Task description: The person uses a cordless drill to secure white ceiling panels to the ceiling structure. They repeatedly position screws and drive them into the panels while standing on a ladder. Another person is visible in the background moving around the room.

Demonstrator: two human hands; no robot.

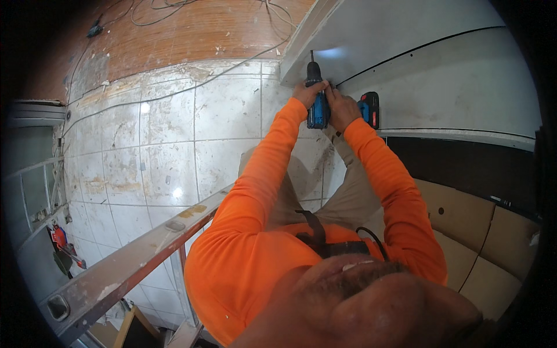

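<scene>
Both my hands hold a blue and black cordless drill (317,107) up against a pale grey panel (406,52). My left hand (306,93) wraps the drill's body just behind the black chuck. My right hand (343,110) is closed around the handle, and the black battery block (369,109) sticks out beyond it. The bit touches the panel close to its left edge, near a thin dark seam (418,49). Orange sleeves cover both forearms.
An aluminium ladder rail (133,255) slants across the lower left. Far below lie dusty white floor tiles (168,151), loose cables (191,87) and a red tool (58,236). Brown boards (464,214) line the wall at right. A reddish surface (191,29) runs along the top.
</scene>
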